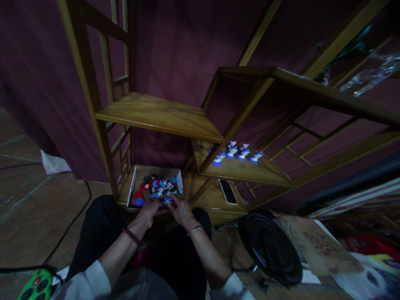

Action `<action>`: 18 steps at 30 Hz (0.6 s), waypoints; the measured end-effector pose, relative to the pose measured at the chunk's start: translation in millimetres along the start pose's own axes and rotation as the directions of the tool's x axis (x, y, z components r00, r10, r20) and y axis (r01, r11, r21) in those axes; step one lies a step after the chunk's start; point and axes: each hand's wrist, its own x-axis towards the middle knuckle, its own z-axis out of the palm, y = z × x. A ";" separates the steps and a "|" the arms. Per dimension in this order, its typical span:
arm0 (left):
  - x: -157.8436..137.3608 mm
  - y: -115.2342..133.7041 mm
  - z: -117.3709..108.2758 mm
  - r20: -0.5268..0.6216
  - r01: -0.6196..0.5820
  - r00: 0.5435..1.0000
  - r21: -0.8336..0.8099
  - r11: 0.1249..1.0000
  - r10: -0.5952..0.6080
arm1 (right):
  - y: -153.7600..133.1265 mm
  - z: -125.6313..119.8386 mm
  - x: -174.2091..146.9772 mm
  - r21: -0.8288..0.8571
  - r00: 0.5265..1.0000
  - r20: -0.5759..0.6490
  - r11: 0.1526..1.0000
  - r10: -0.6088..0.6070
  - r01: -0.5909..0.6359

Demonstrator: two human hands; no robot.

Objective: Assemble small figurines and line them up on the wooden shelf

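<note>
A small blue-and-purple figurine (168, 200) is held between both hands at the front edge of an open box. My left hand (151, 209) grips it from the left, fingers closed by its base. From the right, my right hand (181, 211) pinches it with thumb and fingers. Just beyond lies the shallow white-rimmed box (133, 187), which holds a jumble of small figurines (159, 185) with red, blue and dark parts. A red disc (138, 194) and a purple disc (139, 202) rest at its left side. My fingers partly hide the held figurine.
Several blue-and-white figurines (243, 154) stand on a raised wooden shelf (250, 173) to the right. Below it lies a phone (229, 192). Another shelf (162, 116) overhangs the box. A round black stool (270, 248) stands at right; a green device (36, 285) sits lower left.
</note>
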 end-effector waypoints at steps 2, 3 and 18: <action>-1.9 1.0 0.0 0.011 0.018 1.000 -0.004 1.000 -0.018 | 0.1 1.0 -1.2 -0.003 1.000 -0.007 1.000 0.003 -0.003; -3.2 2.2 0.3 0.007 0.027 1.000 -0.005 1.000 -0.027 | 0.2 1.4 -1.8 -0.004 1.000 -0.009 1.000 0.005 -0.005; -19.1 25.1 8.5 0.110 0.008 0.994 -0.121 0.993 0.005 | -0.6 -3.9 2.6 0.071 0.994 -0.069 0.995 0.079 -0.074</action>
